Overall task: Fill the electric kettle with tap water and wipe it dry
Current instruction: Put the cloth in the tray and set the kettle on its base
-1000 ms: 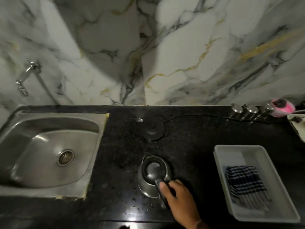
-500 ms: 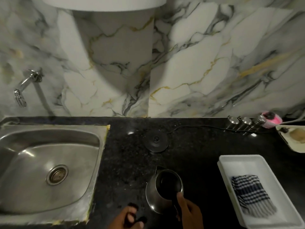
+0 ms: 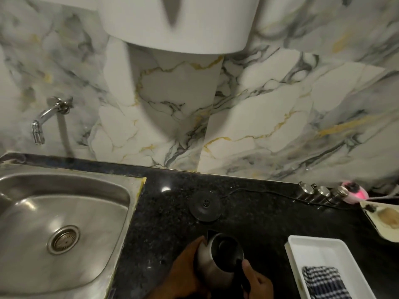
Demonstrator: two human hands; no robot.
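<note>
The steel electric kettle point(image 3: 218, 258) stands at the near edge of the black counter with its lid open, so its dark inside shows. My right hand point(image 3: 255, 282) grips its black handle, thumb on top. My left hand point(image 3: 185, 268) presses flat against the kettle's left side. The kettle's round black base point(image 3: 205, 207) sits farther back with its cord running right. A chrome tap point(image 3: 46, 117) juts from the marble wall above the steel sink point(image 3: 64, 229) at the left. A checked cloth point(image 3: 322, 282) lies in a white tray point(image 3: 313, 244) on the right.
Three steel shakers point(image 3: 321, 192) and a pink item point(image 3: 354, 192) line the back right of the counter. A cream dish point(image 3: 384, 221) sits at the right edge. A large white appliance point(image 3: 179, 24) hangs on the wall overhead.
My left hand has come up and now rests on the kettle's side. The kettle's lid has gone from closed to open. The view has tilted upward, showing more wall.
</note>
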